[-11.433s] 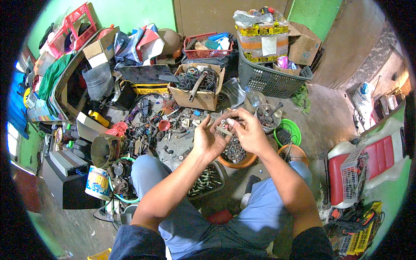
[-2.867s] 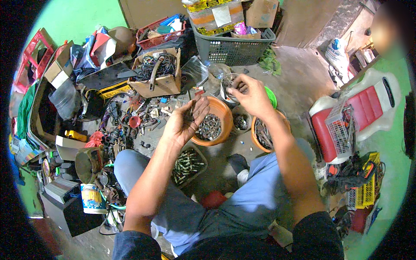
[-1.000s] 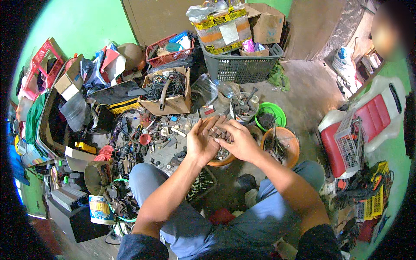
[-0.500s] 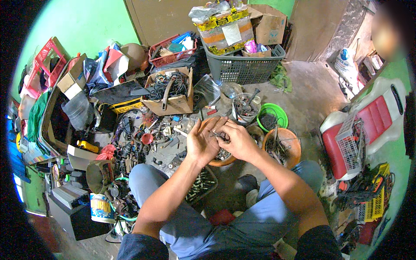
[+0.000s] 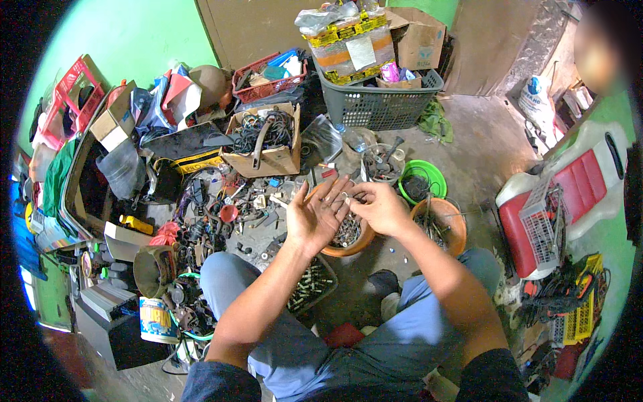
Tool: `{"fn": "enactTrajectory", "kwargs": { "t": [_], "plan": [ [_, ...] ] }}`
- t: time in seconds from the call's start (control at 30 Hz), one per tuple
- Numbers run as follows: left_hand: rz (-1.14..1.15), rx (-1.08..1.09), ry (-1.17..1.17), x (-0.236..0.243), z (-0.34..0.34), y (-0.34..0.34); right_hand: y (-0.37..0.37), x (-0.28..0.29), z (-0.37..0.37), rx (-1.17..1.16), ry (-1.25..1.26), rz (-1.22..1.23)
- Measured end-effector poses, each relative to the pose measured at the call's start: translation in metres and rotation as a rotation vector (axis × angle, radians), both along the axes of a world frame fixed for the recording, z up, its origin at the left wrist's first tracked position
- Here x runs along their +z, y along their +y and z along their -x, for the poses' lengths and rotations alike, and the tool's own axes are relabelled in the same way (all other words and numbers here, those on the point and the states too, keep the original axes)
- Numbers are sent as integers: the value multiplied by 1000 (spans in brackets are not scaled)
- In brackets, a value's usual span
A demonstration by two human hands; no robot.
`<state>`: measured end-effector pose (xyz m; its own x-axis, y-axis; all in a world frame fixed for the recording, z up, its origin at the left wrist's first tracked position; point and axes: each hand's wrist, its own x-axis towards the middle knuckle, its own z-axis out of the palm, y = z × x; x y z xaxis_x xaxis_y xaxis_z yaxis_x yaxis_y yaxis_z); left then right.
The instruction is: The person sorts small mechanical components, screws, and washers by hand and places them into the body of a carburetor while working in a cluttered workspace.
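Note:
My left hand (image 5: 315,218) is held palm up with its fingers apart, and dark smudges mark the skin. Close beside those fingers, my right hand (image 5: 380,209) pinches a small shiny metal piece (image 5: 346,198), which looks ring-shaped. Both hands are above an orange-brown bowl (image 5: 365,242) holding many small metal fasteners, partly hidden by the hands. A dark tray (image 5: 328,292) of bolt-like pieces lies nearer me, between my legs. To the right of my right hand, an orange-brown pot (image 5: 458,231) contains thin metal bits.
Behind the pot sits a bright green basin (image 5: 439,175) with dark wire. Loose parts and a red funnel-like piece (image 5: 228,213) cover the floor at left. A cardboard box of cables (image 5: 268,163) and a grey basket (image 5: 368,110) stand farther back. A red-and-white seat (image 5: 583,194) is at right.
My right hand has drawn slightly right, away from the left palm, and the small shiny piece now shows at its fingertips. My left fingers have spread a little more.

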<state>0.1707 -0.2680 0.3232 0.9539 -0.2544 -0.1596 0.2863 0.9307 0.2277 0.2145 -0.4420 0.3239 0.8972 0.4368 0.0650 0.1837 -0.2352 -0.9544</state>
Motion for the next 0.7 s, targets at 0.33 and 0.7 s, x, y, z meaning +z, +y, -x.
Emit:
{"fn": "enactTrajectory", "kwargs": {
  "t": [0.33,0.7],
  "plan": [
    [-10,8,11,-10,-8,6,-37,52,-48,-91,368,-286],
    [-262,-40,314,-56,-39,-8,-85,-45,-172,-210,332,56]
  ]
}}
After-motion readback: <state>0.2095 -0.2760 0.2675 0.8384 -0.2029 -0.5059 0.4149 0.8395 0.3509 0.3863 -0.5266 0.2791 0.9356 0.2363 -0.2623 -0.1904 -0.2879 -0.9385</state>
